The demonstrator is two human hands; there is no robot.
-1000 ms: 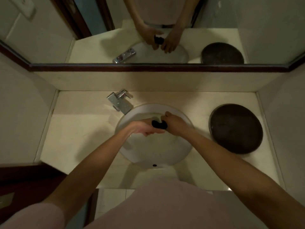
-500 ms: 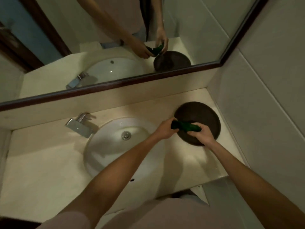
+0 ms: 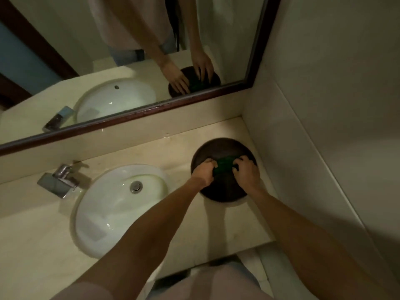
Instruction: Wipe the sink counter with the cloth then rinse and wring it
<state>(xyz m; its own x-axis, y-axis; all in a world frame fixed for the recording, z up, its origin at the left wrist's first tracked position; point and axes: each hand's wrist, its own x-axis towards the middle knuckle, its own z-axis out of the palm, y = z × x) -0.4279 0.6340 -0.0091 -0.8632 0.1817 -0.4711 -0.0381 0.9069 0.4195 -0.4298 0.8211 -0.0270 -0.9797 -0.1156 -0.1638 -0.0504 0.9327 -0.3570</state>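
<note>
A dark green cloth (image 3: pixel 225 164) lies bunched on a round dark tray (image 3: pixel 225 148) at the right end of the cream counter (image 3: pixel 39 245). My left hand (image 3: pixel 204 173) grips the cloth's left side and my right hand (image 3: pixel 246 173) grips its right side, both pressing down over the tray. Most of the cloth is hidden under my fingers. The white oval sink (image 3: pixel 112 211) with its metal drain (image 3: pixel 136 186) sits left of the tray.
A chrome faucet (image 3: pixel 57 180) stands at the sink's back left. A wood-framed mirror (image 3: pixel 138 110) runs along the back wall and reflects my hands. A tiled wall (image 3: pixel 324 105) closes the right side. The counter's front edge drops to the floor near my body.
Both hands carried the cloth from above the sink rightward to the dark tray and lowered it onto the tray. The camera swung right with them.
</note>
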